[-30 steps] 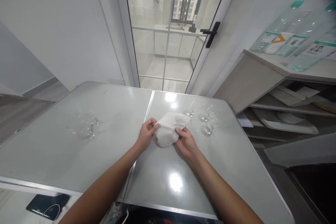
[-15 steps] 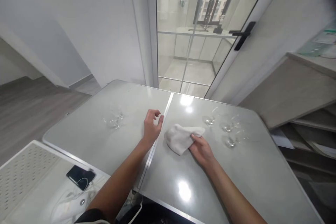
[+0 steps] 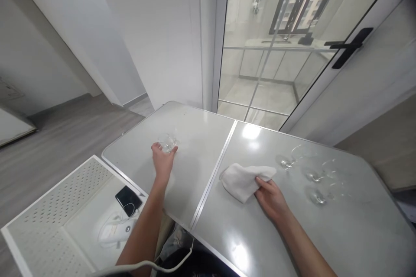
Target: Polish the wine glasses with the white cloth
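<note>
My left hand (image 3: pixel 163 160) reaches over the left half of the table. Its thumb and fingers are spread at the near side of a clear stemmed glass (image 3: pixel 169 140); whether they touch it, I cannot tell. A folded white cloth (image 3: pixel 242 181) is pinched at its right end in my right hand (image 3: pixel 271 197), between thumb and fingers. The cloth lies on or just above the tabletop, right of the metal seam. Farther right stand three clear stemmed glasses, of which the round foot (image 3: pixel 317 198) of the nearest shows best; their bowls are faint and blurred.
The grey table (image 3: pixel 195 121) has a metal seam (image 3: pixel 214 177) across it. A lower white stand (image 3: pixel 69 242) with a perforated panel adjoins at left, bearing a black phone (image 3: pixel 128 200), a white device (image 3: pixel 115 230) and cables. A glass door (image 3: pixel 256 73) stands behind.
My left hand has moved left from near the seam to the glass there, its fingers spreading. My right hand still holds the cloth. The view has turned left.
</note>
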Demonstrator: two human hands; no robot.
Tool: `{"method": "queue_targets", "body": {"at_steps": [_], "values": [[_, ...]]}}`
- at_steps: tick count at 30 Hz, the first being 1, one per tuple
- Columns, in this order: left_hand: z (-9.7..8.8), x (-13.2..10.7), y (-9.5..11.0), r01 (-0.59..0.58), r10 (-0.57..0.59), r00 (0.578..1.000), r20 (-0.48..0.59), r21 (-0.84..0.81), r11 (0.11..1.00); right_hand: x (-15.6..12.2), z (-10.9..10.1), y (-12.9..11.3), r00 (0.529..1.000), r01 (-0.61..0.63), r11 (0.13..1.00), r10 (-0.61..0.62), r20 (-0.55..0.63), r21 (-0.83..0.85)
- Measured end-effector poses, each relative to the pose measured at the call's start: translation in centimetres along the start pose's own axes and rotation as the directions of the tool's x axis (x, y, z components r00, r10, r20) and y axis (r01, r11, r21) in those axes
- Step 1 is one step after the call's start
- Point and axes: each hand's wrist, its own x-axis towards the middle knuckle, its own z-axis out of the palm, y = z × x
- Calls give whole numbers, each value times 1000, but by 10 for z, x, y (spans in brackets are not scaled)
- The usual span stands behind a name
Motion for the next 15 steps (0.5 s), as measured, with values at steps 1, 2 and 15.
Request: {"method": "queue_targets", "body": {"at_steps": [1, 2, 15], "values": [[3, 4, -4, 15, -14, 999, 31, -20, 1000, -1, 0, 0, 1000, 1, 1000, -1, 2, -9], [4, 6, -7, 21, -18, 998, 53, -44, 999, -2, 1, -1, 1000, 3, 1000, -3, 4, -14], [41, -75, 80, -439, 512, 720, 469, -264, 859, 2, 2, -4, 956, 260, 956, -274, -101, -137]]}}
